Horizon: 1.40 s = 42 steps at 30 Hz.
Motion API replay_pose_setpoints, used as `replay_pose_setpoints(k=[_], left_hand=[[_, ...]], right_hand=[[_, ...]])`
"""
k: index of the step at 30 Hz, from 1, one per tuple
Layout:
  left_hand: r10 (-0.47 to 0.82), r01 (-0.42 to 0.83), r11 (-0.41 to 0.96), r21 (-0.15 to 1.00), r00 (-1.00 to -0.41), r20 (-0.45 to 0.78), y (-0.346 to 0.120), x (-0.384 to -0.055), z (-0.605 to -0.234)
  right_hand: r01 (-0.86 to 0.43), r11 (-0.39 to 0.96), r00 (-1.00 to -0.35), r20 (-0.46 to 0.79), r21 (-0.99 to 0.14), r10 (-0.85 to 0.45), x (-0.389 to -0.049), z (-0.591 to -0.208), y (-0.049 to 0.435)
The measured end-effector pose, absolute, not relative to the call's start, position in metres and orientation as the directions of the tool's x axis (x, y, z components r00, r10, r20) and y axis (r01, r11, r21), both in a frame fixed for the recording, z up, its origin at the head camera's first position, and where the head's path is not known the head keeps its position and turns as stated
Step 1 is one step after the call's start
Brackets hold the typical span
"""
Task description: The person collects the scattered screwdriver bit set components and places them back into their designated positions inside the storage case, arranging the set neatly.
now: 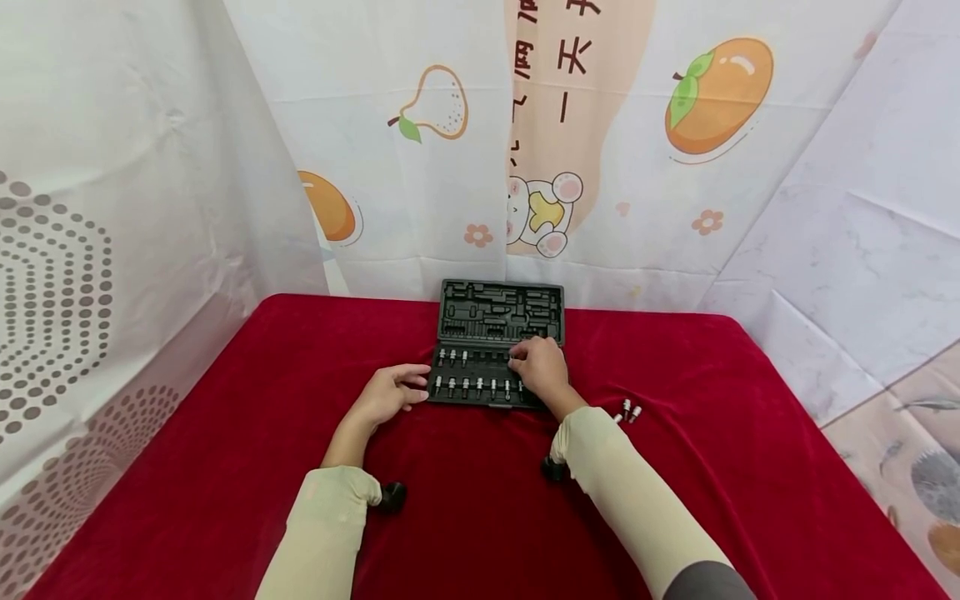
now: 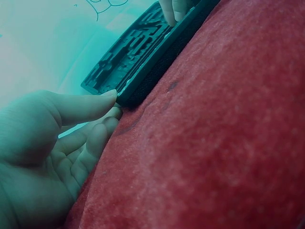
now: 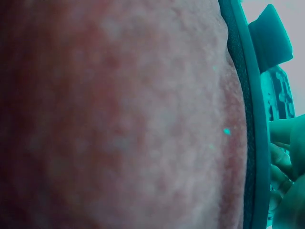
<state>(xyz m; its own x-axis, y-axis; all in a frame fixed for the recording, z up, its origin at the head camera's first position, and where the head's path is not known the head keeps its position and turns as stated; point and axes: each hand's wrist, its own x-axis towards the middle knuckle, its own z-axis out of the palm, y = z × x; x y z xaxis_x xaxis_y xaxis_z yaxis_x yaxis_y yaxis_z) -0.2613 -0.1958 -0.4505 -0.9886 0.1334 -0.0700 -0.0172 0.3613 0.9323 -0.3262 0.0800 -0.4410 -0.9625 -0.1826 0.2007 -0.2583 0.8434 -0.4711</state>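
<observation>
A black socket-set case [image 1: 471, 395] lies open on the red cloth, with its lid [image 1: 501, 310] tipped back behind it. Silvery bit sockets [image 1: 479, 384] stand in the front row, and three more [image 1: 452, 356] are at the left of the rear row. My left hand [image 1: 387, 394] touches the case's left edge; in the left wrist view its straight thumb [image 2: 97, 106] presses the near corner. Over the right part of the rear row, my right hand [image 1: 542, 367] pinches a small bit socket, mostly hidden by the fingers.
A few loose bit sockets [image 1: 627, 407] lie on the red cloth [image 1: 712, 467] right of the case, partly behind the right sleeve [image 1: 607, 450]. A printed curtain [image 1: 630, 217] hangs along the table's back edge. Pale sheets [image 1: 150, 150] flank the sides.
</observation>
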Motion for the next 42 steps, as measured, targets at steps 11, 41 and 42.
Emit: replay_pose_setpoints(k=[11, 41, 42], left_hand=[[0.13, -0.029, 0.361, 0.932, -0.988, -0.081, -0.195, -0.261, -0.449], [0.131, -0.011, 0.367, 0.93, -0.989, -0.063, -0.196, -0.259, -0.451], [0.133, -0.01, 0.367, 0.93, -0.989, -0.063, -0.195, -0.259, -0.451]], right_hand=[[-0.264, 0.827, -0.964, 0.168, -0.496, -0.207, -0.326, -0.441, 0.08], [-0.244, 0.703, -0.968, 0.21, -0.668, -0.135, -0.298, -0.43, 0.138], [-0.243, 0.704, -0.968, 0.213, -0.667, -0.132, -0.297, -0.43, 0.141]])
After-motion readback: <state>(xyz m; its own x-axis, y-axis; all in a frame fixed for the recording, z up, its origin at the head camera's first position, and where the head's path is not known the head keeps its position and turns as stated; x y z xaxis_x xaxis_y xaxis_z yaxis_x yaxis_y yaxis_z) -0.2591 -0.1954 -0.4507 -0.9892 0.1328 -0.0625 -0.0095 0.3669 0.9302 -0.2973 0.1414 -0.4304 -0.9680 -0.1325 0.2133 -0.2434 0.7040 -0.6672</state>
